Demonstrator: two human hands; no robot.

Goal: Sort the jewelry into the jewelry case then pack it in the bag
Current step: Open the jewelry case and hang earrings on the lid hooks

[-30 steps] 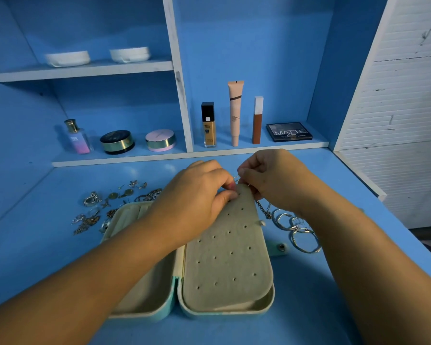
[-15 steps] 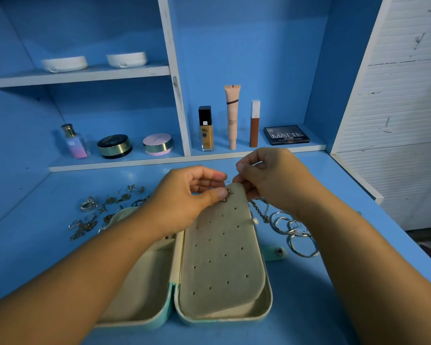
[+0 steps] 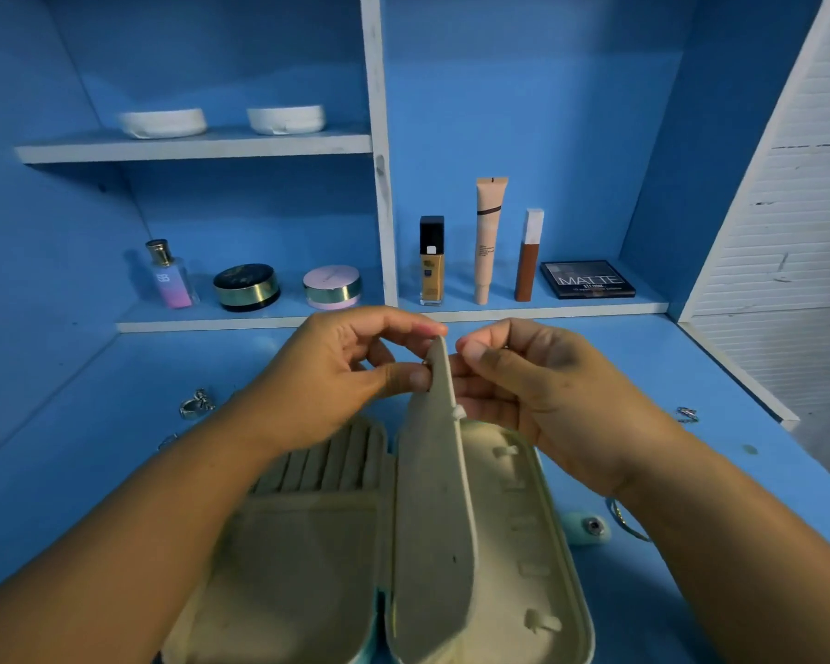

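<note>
Early in the sorting: pinches the top of the upright panel [image 3: 434, 472] of the jewelry case [image 3: 307, 558] with the left hand [image 3: 336, 385], at a small earring [image 3: 425, 362]; curls the right hand [image 3: 537, 390] fingers behind it, grip unclear; leaves a ring [image 3: 195, 404] loose left of the case, no bag seen

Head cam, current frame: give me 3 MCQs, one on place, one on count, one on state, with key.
1. Where is the MATTE palette?
A) on the lower shelf, right of the brown tube
B) in a drawer
C) on the floor

2. How many white dishes sit on the upper shelf?
A) one
B) two
C) four

3. The perforated flap of the jewelry case is:
A) lying flat
B) raised on edge
C) torn off

Key:
1 A, it lies at the shelf's far right, past the tube.
2 B, two dishes sit side by side.
3 B, the left hand pinches its top edge, with the right hand close behind it.
</note>
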